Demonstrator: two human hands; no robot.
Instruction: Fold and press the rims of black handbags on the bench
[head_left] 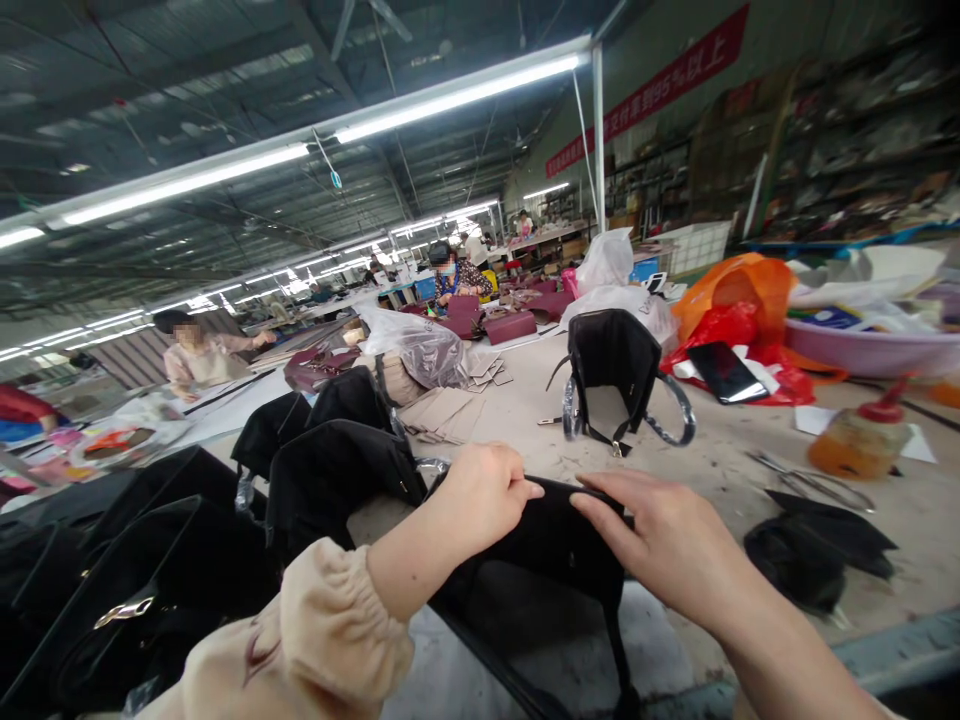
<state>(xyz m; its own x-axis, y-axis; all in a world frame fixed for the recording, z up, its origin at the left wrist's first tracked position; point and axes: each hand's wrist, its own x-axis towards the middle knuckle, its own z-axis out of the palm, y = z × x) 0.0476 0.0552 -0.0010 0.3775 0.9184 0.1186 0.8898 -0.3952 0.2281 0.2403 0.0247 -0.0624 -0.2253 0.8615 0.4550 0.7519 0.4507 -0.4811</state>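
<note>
A black handbag (547, 560) stands in front of me at the near edge of the worktable (750, 450). My left hand (484, 495) is closed in a fist on the bag's top edge, its cream sleeve reaching in from the lower left. My right hand (660, 535) presses on the same top edge from the right, fingers together and gripping it. The fingertips of both hands nearly meet at the middle of the rim.
Several more black bags (330, 470) crowd the left. Another black bag with wrapped handles (615, 375) stands further back. Scissors (806, 480), a glue bottle with red cap (862, 440), black pieces (817, 550), a phone (724, 372) and plastic bags lie right. People work at far tables (202, 350).
</note>
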